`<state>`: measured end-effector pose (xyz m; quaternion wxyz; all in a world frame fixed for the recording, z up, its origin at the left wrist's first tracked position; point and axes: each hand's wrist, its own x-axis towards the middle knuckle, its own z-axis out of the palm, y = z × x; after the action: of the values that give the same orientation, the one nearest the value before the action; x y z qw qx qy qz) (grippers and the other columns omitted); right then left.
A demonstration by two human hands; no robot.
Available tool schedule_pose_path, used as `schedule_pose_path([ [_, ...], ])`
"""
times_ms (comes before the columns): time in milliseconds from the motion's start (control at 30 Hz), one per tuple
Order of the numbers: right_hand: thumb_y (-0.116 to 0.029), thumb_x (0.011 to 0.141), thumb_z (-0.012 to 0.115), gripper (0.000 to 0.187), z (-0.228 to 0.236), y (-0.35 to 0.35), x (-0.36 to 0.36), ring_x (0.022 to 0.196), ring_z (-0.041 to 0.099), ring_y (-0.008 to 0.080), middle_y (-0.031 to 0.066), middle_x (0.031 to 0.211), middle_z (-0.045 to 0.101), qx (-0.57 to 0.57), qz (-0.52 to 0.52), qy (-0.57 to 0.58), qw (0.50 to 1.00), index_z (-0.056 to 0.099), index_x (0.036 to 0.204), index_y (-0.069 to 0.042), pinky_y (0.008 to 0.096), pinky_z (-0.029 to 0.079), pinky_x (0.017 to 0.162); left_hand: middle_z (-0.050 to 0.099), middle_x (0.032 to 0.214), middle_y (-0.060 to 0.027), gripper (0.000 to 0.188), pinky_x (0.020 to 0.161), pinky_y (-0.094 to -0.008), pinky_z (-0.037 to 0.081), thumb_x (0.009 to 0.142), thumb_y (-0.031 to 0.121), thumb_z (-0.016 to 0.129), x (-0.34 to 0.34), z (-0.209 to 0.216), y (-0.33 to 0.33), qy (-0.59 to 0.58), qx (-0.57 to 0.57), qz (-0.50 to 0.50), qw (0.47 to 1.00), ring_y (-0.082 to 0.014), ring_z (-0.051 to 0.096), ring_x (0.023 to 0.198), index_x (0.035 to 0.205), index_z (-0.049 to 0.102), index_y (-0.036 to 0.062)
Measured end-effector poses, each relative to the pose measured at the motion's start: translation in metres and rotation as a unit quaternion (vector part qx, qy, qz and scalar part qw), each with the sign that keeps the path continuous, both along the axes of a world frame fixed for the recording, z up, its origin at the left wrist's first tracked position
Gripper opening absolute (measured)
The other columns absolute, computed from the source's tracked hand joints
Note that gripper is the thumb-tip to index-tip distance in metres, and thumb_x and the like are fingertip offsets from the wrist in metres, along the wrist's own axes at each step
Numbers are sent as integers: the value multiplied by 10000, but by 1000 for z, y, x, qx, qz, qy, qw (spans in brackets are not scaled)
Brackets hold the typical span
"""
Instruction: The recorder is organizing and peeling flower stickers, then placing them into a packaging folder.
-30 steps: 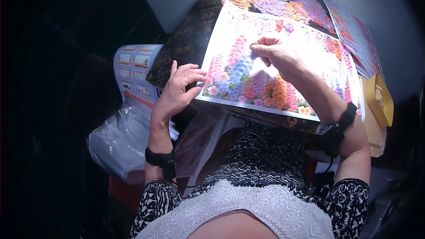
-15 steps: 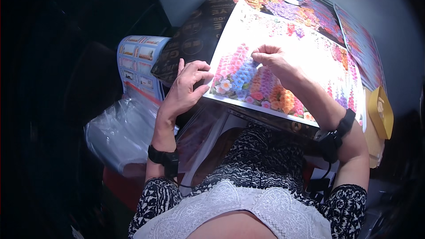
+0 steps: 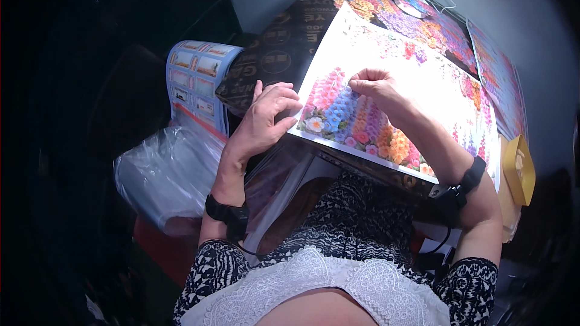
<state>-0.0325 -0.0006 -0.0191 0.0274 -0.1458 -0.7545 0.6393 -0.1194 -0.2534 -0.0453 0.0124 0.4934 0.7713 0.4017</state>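
Lying flat on the black, gold-printed surface (image 3: 290, 30): a large, rectangular, white-bordered sheet (image 3: 430, 81) printed with tall pink, blue, purple and orange flowers, its middle bleached by glare. At its left edge, the left hand (image 3: 266, 118), fingers loosely spread and bent, tips apparently resting on the margin, gripping nothing visible. At the upper end of the blue printed flowers (image 3: 340, 111), the right hand (image 3: 380, 87), thumb and fingertips closed to a small pinch; cannot tell of anything held between them, nor of contact with the print. Just beyond the far edge, a spread of multicoloured flower pieces (image 3: 402, 22); near the right edge, a yellow, shallow tray (image 3: 530, 172).

Likely very light and thin, smooth, easy to slide, prone to creasing or tearing under a sharp pull. Best steadied with flat fingertips on the white border, or lifted by two opposite edges against buckling.
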Motion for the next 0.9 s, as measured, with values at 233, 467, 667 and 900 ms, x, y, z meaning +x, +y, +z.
schedule_pose_path([
  [233,-172,835,675,106,4,0,1,698,557,68,0,763,636,29,-15,-32,999,679,862,-70,228,439,654,605,1054,-34,164,1114,-605,96,779,53,656,1,4,-3,-22,4,-6,1000,-240,472,1236,941,669,79],
  [467,-164,831,680,99,-2,-1,-8,662,551,63,-5,749,631,-5,-1,-21,1000,675,850,-67,223,443,619,606,1037,-35,118,1113,-603,99,776,51,646,1,4,-2,-24,7,-9,1000,-246,473,1234,889,659,80],
  [667,-108,820,660,81,4,-11,-10,661,555,83,22,728,618,-7,-8,-21,1000,660,814,-27,234,454,617,602,1035,-35,64,1116,-591,103,772,42,637,1,4,-3,-24,2,-6,1000,-252,474,1233,828,637,74],
  [900,-103,820,656,86,5,-12,-11,655,552,82,25,722,616,-7,-4,-14,1000,657,812,-18,234,456,614,598,1018,-42,42,1116,-589,105,774,36,630,1,2,-3,-27,14,-11,999,-257,475,1230,799,632,70],
])
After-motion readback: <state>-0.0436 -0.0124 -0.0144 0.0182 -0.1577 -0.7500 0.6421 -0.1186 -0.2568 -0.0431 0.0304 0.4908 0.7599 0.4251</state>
